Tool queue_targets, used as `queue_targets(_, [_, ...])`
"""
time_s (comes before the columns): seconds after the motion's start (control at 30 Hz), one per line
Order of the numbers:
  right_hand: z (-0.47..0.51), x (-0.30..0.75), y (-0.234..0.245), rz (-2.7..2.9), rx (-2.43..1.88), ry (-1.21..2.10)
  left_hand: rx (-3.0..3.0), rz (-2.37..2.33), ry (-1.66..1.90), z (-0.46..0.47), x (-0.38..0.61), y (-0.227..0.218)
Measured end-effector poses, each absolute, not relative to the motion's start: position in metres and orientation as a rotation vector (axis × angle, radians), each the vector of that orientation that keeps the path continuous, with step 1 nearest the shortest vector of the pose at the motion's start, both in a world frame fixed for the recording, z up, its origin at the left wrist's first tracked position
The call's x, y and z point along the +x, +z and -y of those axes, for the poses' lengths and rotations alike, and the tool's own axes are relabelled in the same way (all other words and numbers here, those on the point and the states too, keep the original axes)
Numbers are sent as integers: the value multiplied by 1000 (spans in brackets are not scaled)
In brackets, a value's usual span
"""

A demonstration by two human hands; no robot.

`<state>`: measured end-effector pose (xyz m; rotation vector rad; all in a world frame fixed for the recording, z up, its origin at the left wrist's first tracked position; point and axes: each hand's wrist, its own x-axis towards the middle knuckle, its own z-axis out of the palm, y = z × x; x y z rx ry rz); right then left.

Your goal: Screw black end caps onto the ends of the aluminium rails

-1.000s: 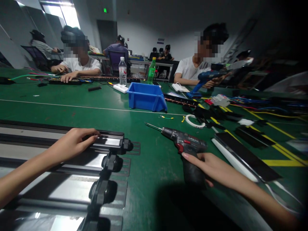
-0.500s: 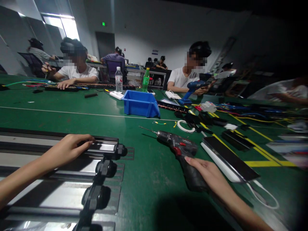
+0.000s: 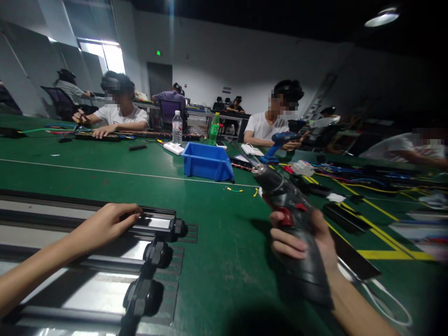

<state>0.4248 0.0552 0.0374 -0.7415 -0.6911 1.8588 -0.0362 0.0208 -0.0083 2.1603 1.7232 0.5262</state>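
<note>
My right hand (image 3: 292, 240) is wrapped round the grip of a black and red cordless drill (image 3: 287, 191), lifted above the green table. Its chuck points away and up to the left; the bit is hard to make out against the background. To the left, my left hand (image 3: 110, 224) rests on the farthest of several metal channels (image 3: 87, 291) with dark edges. Its thumb and visible fingers are apart; the other fingertips are hidden. Black cable glands (image 3: 159, 254) with flat slotted tabs stick out of the channels' right ends.
Beyond the drill stands a blue bin (image 3: 208, 163), with a water bottle (image 3: 177, 128) and a green bottle (image 3: 214, 129) behind it. A dark-topped white device (image 3: 357, 256) with a white cable lies right. Co-workers sit across the green table (image 3: 217, 261), one near a blue drill (image 3: 280, 142).
My right hand has lifted the drill off the table, and its fingers now close round the grip. My left hand stays on the channel. The view has tilted slightly upward.
</note>
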Motion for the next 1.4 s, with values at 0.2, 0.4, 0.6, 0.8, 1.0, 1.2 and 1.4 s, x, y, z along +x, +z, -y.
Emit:
queue_targets(0.2, [-66, 412, 19, 663, -699, 2059, 2177, -1720, 547, -21, -34, -6])
queue_targets(0.4, [-79, 398, 18, 550, -752, 2184, 2175, -1711, 540, -19, -30, -2])
queue_targets(0.6, [-95, 397, 4, 597, -803, 2276, 2283, -1683, 545, -12, -22, 8])
queue_targets(0.8, [-97, 401, -21, 644, -688, 2266, 2519, -1683, 400, -5, 22, 29])
queue_targets(1.0, [-96, 410, -37, 592, -781, 2316, 2373, -1936, 229, -15, 70, 17])
queue_targets(1.2, [-99, 411, -42, 675, -644, 2417, 2157, -1919, 291, -20, 75, 2])
queue_targets(1.4, [-104, 409, -50, 761, -647, 2378, 2088, -1932, 228, -21, 76, 5])
